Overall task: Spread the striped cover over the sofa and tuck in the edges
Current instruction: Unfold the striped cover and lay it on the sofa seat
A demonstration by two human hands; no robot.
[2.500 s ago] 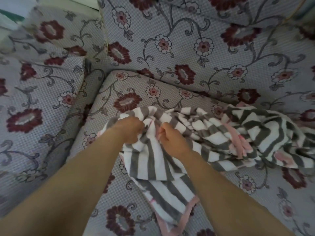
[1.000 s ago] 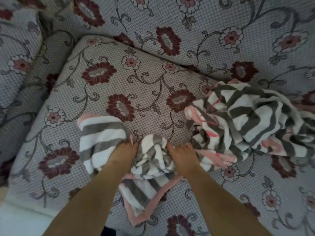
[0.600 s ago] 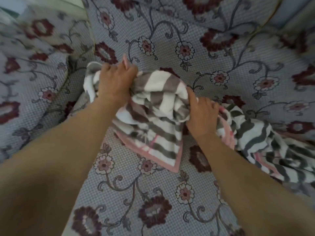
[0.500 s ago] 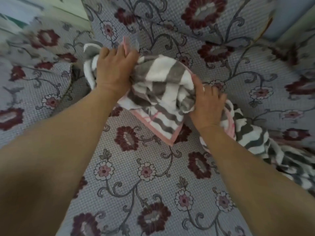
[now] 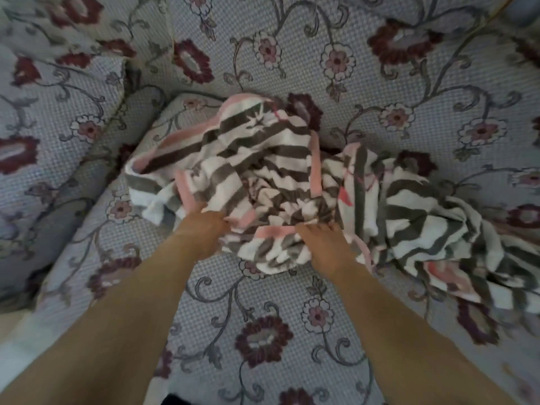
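Head view: unlabelled striped cover (image 5: pixel 263 159)

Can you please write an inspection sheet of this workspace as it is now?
Surface: sofa seat, floral fabric, mostly bare in front.
Job's things: striped cover, bunched in a heap at the back of the seat and trailing right; not spread, not tucked.
Clutter: nothing seen.
Grippers: left hand and right hand both grip the near edge of the cover, by its pink border.
Cables: nothing seen.
Surroundings: sofa backrest behind the heap, armrest to the left; a strip of pale floor at the lower left.
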